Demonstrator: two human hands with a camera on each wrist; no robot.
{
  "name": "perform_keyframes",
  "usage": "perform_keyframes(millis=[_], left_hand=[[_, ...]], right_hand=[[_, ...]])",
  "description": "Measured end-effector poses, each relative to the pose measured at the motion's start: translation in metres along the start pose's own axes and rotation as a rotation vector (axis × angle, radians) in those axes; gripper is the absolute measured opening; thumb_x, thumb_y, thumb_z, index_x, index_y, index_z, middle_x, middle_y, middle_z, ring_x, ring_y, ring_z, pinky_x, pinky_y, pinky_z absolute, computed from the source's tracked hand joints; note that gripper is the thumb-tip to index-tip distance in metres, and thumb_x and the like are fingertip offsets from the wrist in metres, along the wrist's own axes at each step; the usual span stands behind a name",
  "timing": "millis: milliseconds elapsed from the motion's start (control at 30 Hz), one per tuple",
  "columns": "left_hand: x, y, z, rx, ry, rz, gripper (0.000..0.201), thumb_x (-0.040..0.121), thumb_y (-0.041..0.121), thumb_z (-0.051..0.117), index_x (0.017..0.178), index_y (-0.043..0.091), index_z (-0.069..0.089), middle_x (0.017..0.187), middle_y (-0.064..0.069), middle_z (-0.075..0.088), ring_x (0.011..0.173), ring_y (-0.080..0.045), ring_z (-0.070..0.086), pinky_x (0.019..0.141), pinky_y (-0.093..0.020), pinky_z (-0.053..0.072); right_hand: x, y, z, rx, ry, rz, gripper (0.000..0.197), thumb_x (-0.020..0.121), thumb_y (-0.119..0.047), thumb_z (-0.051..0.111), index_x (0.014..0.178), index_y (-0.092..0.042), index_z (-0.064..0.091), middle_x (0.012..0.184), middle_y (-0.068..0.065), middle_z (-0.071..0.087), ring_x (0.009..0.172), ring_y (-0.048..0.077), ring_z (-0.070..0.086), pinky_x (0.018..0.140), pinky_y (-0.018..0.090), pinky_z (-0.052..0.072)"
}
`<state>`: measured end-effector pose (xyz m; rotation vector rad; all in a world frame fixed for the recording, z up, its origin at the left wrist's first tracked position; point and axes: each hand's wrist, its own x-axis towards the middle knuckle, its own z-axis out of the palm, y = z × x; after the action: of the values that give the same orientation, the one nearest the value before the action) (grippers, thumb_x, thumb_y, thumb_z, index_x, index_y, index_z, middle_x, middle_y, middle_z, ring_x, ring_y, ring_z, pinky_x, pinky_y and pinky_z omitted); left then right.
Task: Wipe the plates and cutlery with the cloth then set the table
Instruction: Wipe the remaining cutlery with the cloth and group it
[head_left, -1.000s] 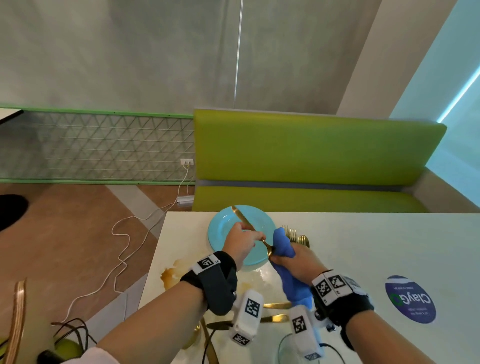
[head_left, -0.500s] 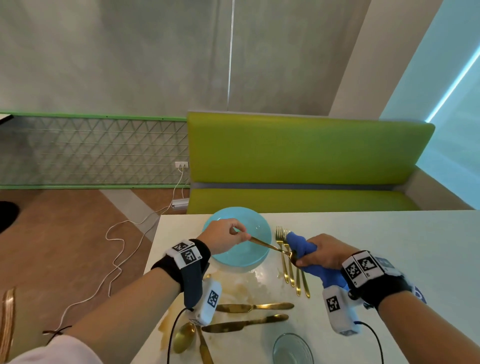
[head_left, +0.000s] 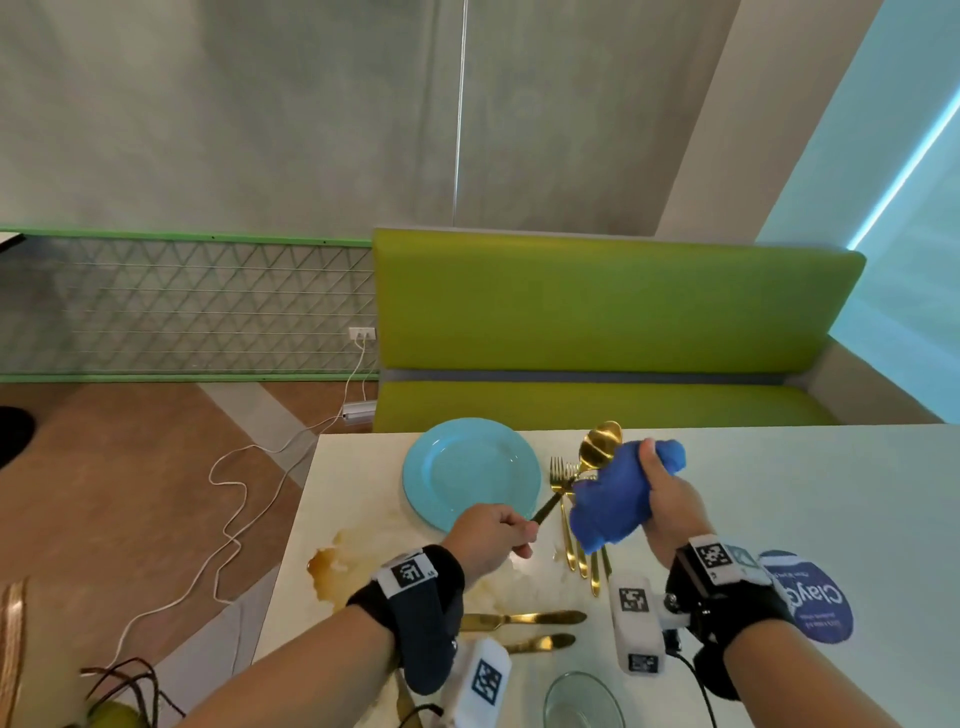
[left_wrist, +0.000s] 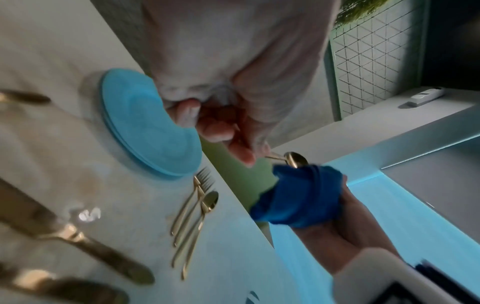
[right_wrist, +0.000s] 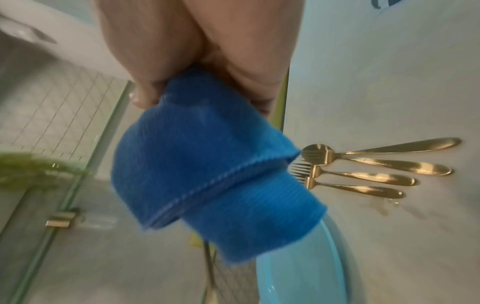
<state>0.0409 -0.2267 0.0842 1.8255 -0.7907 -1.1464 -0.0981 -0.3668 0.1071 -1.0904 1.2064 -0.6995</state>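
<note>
The bunched blue cloth (head_left: 613, 499) covers the middle of the raised gold spoon (head_left: 601, 445), and the left hand (head_left: 491, 535) hides the handle's end. At six o'clock in the head view the clear glass bowl (head_left: 582, 701) is cut by the frame edge. In the left wrist view the two gold knives (left_wrist: 78, 242) at eight o'clock are blurred. The cloth hides the right hand's fingertips in the right wrist view.
</note>
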Motion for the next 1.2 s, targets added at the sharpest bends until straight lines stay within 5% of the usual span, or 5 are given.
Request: perform_keyframes(millis=[133,400,667,933,1200], left_hand=[[-0.003,0.008,0.024,-0.088,0.04,0.063,0.029,0.089,0.009,0.057,0.061,0.017,0.055,0.056,0.007,0.057,0.059,-0.008,0.049,0.06,-0.016,0.04],[-0.004,0.018,0.031,-0.072,0.095,0.096,0.032,0.088,0.002,0.048,0.06,0.016,0.052,0.065,-0.004,0.052,0.073,-0.022,0.051,0.071,-0.032,0.043],[-0.008,0.029,0.042,-0.021,0.112,0.118,0.03,0.088,0.005,0.051,0.059,0.016,0.05,0.064,-0.001,0.052,0.064,-0.015,0.048,0.061,-0.022,0.041],[0.004,0.027,0.028,0.259,0.005,0.079,0.017,0.086,0.017,0.057,0.095,0.011,0.07,0.089,-0.005,0.064,0.083,-0.016,0.053,0.086,-0.031,0.048],[0.036,0.046,0.035,-0.209,0.106,0.077,0.009,0.09,0.014,0.06,0.083,0.011,0.065,0.083,-0.005,0.062,0.086,-0.016,0.055,0.079,-0.026,0.047]], right_hand=[[-0.007,0.012,0.022,-0.087,-0.118,0.047,0.065,0.078,-0.062,0.055,0.099,-0.001,0.061,0.102,0.019,0.067,0.099,0.032,0.063,0.097,0.046,0.048],[-0.024,0.014,0.035,-0.355,-0.199,-0.02,0.032,0.084,-0.041,0.063,0.079,-0.009,0.066,0.093,0.019,0.07,0.094,0.032,0.065,0.093,0.046,0.05],[-0.011,-0.003,0.03,-0.408,-0.075,-0.063,0.038,0.083,-0.044,0.061,0.087,-0.006,0.064,0.099,0.02,0.068,0.097,0.034,0.063,0.092,0.047,0.05],[-0.013,0.008,0.006,-0.706,-0.211,-0.098,0.038,0.088,-0.043,0.055,0.09,-0.005,0.061,0.093,0.016,0.065,0.088,0.029,0.059,0.083,0.035,0.047],[-0.021,0.012,0.009,-0.928,-0.419,-0.123,0.034,0.089,-0.042,0.054,0.075,-0.011,0.059,0.096,0.021,0.067,0.083,0.023,0.056,0.086,0.035,0.047]])
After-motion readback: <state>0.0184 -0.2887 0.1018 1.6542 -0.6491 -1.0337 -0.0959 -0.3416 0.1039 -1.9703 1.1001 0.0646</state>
